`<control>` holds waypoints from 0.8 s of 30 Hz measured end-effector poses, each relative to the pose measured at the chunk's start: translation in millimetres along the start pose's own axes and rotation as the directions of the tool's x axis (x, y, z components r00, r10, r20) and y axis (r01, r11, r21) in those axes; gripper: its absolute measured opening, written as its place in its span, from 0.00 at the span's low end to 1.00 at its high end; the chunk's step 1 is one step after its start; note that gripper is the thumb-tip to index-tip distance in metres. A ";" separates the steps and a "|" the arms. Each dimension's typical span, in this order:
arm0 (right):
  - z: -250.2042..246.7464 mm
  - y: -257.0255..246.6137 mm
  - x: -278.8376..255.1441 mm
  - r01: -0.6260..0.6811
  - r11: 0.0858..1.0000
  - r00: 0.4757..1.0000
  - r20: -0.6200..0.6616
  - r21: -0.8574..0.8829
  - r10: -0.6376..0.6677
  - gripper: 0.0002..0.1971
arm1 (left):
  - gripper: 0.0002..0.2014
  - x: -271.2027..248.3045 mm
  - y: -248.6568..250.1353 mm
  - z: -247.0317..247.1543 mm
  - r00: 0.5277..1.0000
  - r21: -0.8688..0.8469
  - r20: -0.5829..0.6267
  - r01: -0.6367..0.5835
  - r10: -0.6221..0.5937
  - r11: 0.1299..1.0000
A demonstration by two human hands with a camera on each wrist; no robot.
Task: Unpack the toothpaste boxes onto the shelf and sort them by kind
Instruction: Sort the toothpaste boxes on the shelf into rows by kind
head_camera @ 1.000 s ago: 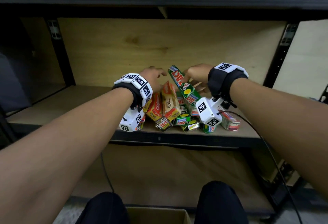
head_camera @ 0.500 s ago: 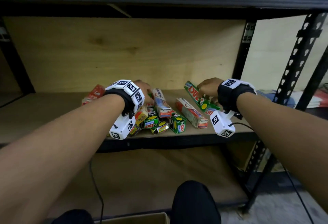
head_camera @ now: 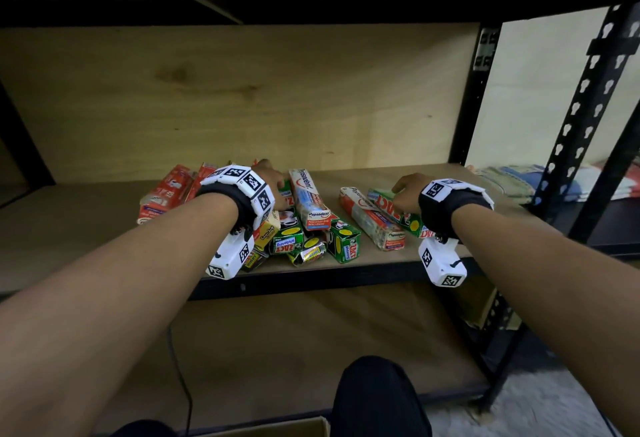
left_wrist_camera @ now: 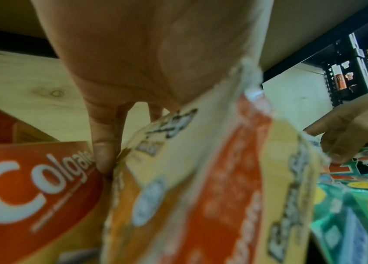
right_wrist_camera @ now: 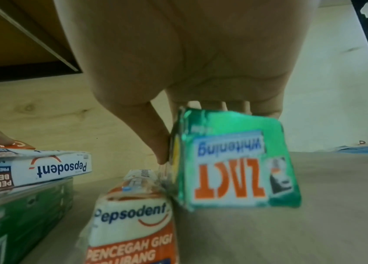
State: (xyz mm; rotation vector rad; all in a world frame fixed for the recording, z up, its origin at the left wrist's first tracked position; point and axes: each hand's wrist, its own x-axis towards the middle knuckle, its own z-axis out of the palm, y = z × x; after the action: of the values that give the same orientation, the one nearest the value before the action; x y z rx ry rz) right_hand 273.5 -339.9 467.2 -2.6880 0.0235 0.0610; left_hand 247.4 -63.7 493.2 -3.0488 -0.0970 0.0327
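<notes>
A heap of toothpaste boxes lies on the wooden shelf. Red Colgate boxes are at its left, green Zact boxes and a yellow box in the middle, and a Pepsodent box leans on top. My left hand reaches into the heap; its straight fingers poke down between a Colgate box and the yellow box, thumb hidden. My right hand grips a green Zact box, thumb on its side. It sits tilted against another Pepsodent box.
The wooden back panel closes the shelf behind. Black steel uprights stand at the right, with folded cloth beyond them. Bare board lies right of the boxes. A cardboard box and a cable are below, by my knee.
My right hand has carried the green Zact box right and down beside the Pepsodent box. The heap has been spread out, with red boxes pushed left. My view has turned to the right.
</notes>
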 end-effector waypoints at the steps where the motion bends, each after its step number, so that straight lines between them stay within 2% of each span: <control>1: 1.1 0.1 0.5 0.014 1.000 1.000 0.007 -0.018 -0.014 0.17 | 0.25 2.1 -1.8 3.8 1.000 -0.033 -0.029 -0.002 0.001 0.999; 3: 6.5 2.0 5.6 0.007 0.998 1.000 0.023 -0.058 -0.005 0.18 | 0.25 5.5 -5.9 11.4 0.999 -0.029 -0.049 -0.023 0.022 0.999; 5: 11.8 3.6 9.6 0.006 0.978 1.000 0.031 -0.209 0.000 0.21 | 0.22 8.0 -6.9 13.9 0.998 -0.024 -0.051 -0.038 0.036 0.999; 9: 12.8 -2.8 2.9 0.003 0.965 0.999 0.052 -0.263 0.011 0.16 | 0.22 11.0 -7.9 16.9 0.998 -0.049 -0.063 -0.033 0.030 0.998; 14: 15.9 0.4 11.5 0.009 0.980 1.000 0.031 -0.201 -0.003 0.16 | 0.31 8.6 -11.0 18.1 0.995 -0.083 -0.085 0.038 -0.045 0.996; 18: 14.9 -19.4 0.2 0.019 0.938 0.998 -0.049 -0.345 -0.038 0.14 | 0.35 2.1 -8.3 15.1 0.992 -0.066 -0.068 0.100 -0.105 0.993; 20: 20.4 -27.8 -0.8 0.061 0.941 0.996 -0.045 -0.334 -0.080 0.19 | 0.36 -3.6 -3.2 11.4 0.990 -0.040 -0.045 0.130 -0.132 0.991; 23: 36.6 -28.9 8.8 0.060 0.936 0.998 0.002 -0.347 -0.063 0.34 | 0.35 -0.3 -0.4 9.2 0.988 -0.020 -0.002 0.157 -0.157 0.987; 24: 41.5 -29.6 9.4 0.057 0.936 0.998 -0.003 -0.346 -0.061 0.35 | 0.34 -0.7 -1.2 7.0 0.990 -0.010 0.004 0.143 -0.143 0.990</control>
State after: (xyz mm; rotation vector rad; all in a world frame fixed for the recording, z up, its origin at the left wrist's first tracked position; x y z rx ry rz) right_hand 282.0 -295.1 442.3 -3.0399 -0.0709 0.0305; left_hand 246.5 -61.9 486.3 -3.0430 -0.3174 0.0275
